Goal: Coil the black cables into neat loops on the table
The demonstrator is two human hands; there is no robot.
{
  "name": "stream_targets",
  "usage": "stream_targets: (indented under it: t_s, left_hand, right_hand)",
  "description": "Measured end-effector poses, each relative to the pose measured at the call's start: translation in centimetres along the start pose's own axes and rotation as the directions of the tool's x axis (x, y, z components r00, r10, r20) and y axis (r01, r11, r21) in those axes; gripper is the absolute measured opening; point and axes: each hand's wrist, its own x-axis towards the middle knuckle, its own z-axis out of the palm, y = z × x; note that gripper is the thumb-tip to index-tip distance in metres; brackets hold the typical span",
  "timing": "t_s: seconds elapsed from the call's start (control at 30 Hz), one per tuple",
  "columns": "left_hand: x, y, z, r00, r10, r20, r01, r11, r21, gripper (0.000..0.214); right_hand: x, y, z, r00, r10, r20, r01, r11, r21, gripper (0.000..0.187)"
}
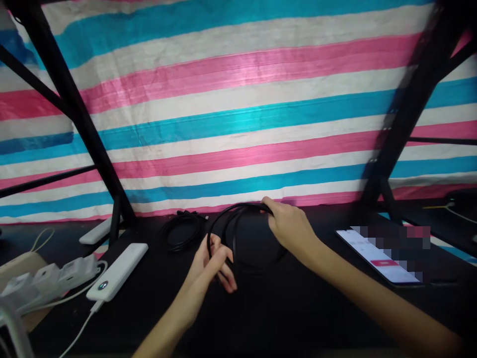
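Observation:
Between my two hands a black cable (pixel 234 205) is bent into loose loops above the black tabletop (pixel 261 308). My left hand (pixel 214 263) is closed around the lower left part of the loops, its thumb over the strands. Higher up on the right, my right hand (pixel 288 221) grips the top of the loops, with its fingers wrapped and partly hidden from me. Just left of my left hand, a second black cable (pixel 181 231) lies coiled on the tabletop, its plug end near the back edge.
At left lie a white power bank (pixel 117 272) with a white cable plugged in, another white slab-shaped device (pixel 97 231) and a power strip with white chargers (pixel 55 276). A lit phone (pixel 380 258) lies right. Black frame legs (pixel 70 109) stand before a striped sheet (pixel 238 109).

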Motion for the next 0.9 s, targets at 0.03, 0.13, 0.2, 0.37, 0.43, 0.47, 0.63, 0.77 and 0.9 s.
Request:
stream_targets:
  t_s: [0.03,0.13,0.2,0.37,0.43,0.47,0.63,0.77,0.9]
  left_hand:
    - [0.1,-0.4,0.3,1.0,0.016,-0.005,-0.016,1.0,0.006,0.051]
    - [-0.5,-0.3,1.1,0.952,0.204,-0.226,-0.146,0.958,0.248,0.064]
    - [-1.3,0.4,1.5,0.856,0.398,-0.33,-0.198,0.842,0.502,0.073]
    - [-1.7,2.7,-0.1,0.797,0.553,-0.243,-0.253,0.672,0.696,0.031]
    - [-1.0,3.3,-1.6,0.809,0.544,-0.224,-0.272,0.683,0.678,0.021]
    - [-0.5,3.4,-2.3,0.819,0.532,-0.215,-0.279,0.697,0.661,0.02]
    - [1.8,2.6,-2.8,0.83,0.504,-0.239,-0.333,0.792,0.511,0.018]
    - [3.2,0.2,0.1,0.87,0.396,-0.295,-0.345,0.915,0.21,0.03]
    - [4.0,-2.0,2.3,0.959,0.2,-0.2,-0.245,0.94,-0.236,0.053]
  right_hand:
    - [0.0,-0.1,-0.1,1.0,0.003,-0.03,-0.003,1.0,-0.012,0.037]
    - [0.1,-0.1,-0.1,0.994,-0.005,-0.107,0.006,1.0,0.007,0.038]
    - [0.1,0.2,0.0,0.991,-0.025,-0.134,0.04,0.993,0.108,0.035]
    - [-0.6,0.9,-0.4,0.985,-0.156,-0.071,0.168,0.797,0.58,0.024]
    - [-1.3,0.8,-0.9,0.964,-0.266,-0.009,0.197,0.687,0.7,0.018]
    - [-1.6,0.6,-1.2,0.948,-0.318,0.023,0.194,0.634,0.748,0.015]
    - [-2.7,-0.9,-1.9,0.927,-0.374,0.028,0.111,0.344,0.932,0.027]
    - [-2.3,-2.8,-1.2,0.992,-0.129,-0.015,0.039,0.186,0.982,0.044]
    - [-1.5,-3.7,0.3,0.996,0.081,0.043,-0.063,0.254,0.965,0.046]
